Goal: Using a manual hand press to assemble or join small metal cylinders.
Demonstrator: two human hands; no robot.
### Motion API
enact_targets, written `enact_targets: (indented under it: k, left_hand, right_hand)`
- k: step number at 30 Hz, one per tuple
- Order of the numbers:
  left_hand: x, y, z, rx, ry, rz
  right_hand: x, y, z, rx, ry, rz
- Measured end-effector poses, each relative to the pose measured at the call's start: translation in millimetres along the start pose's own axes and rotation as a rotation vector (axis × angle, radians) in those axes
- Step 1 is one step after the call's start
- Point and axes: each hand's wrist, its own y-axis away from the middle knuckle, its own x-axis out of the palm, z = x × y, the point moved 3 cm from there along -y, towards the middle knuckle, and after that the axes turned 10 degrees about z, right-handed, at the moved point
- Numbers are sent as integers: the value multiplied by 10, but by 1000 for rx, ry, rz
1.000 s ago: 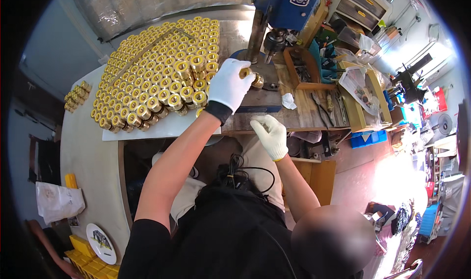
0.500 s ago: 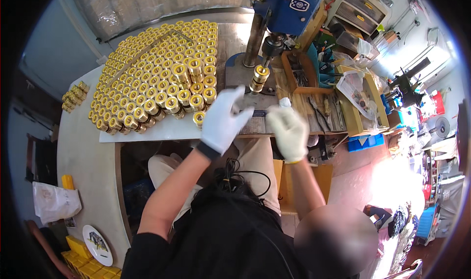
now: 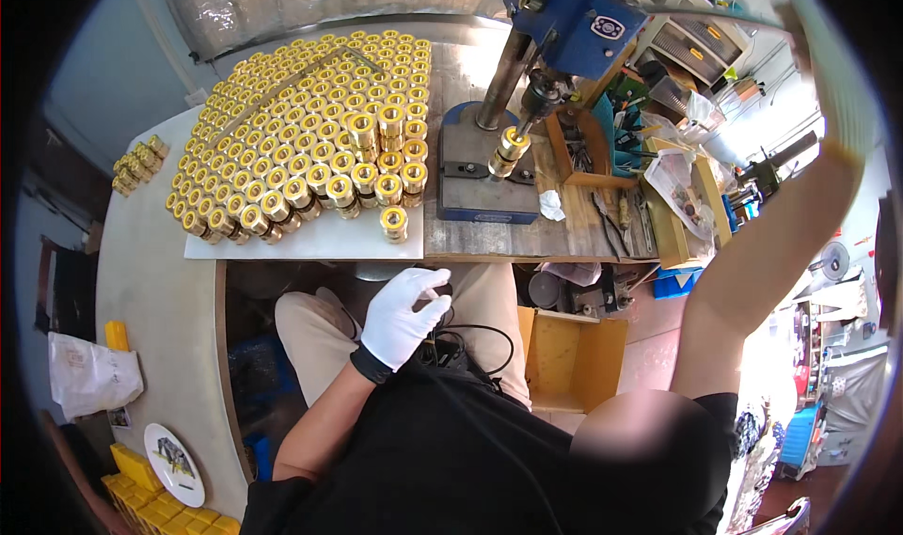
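My left hand (image 3: 403,321), in a white glove with a black wristband, hovers over my lap in front of the bench edge. Its thumb and forefinger are apart, with nothing between them. My right hand (image 3: 835,79), also gloved, is raised at the upper right, smeared by motion. Its fingers do not show clearly, close to the outer end of a blurred lever (image 3: 720,13) on the blue drill press (image 3: 578,32). Under the press's chuck (image 3: 546,93), a brass fitting (image 3: 509,149) sits tilted at the tool's tip, above the grey press base (image 3: 484,187).
Many brass fittings (image 3: 282,140) stand packed on a white board (image 3: 310,246) at left; one fitting (image 3: 394,223) stands apart at its front. Pliers (image 3: 609,223), a crumpled white tissue (image 3: 551,206) and a wooden tool box (image 3: 574,154) lie right of the press. A white plate (image 3: 174,466) is at lower left.
My left hand has drawn back from the press base toward my lap. My right hand has swung from beside the base up to the far upper right. The view has shifted slightly.
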Motion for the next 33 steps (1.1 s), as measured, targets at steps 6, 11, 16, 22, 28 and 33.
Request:
enact_targets:
  k: [6, 11, 16, 22, 28, 33]
  left_hand:
    - [205, -391, -442, 293, -193, 219]
    - [632, -1256, -1589, 959, -284, -3]
    - [1157, -1735, -2637, 952, -710, 204]
    - [1407, -1959, -1750, 1069, -453, 80]
    - [1298, -1856, -1842, 1011, -565, 209]
    - [998, -1187, -1490, 927, -295, 274]
  right_hand:
    - [610, 2190, 645, 183, 284, 316]
    - [940, 1900, 602, 169, 45, 555]
    - [957, 1938, 514, 157, -2, 601]
    - [1524, 2070, 529, 225, -78, 530]
    - [1496, 2219, 520, 273, -119, 396]
    - [1576, 2407, 412, 278, -216, 323]
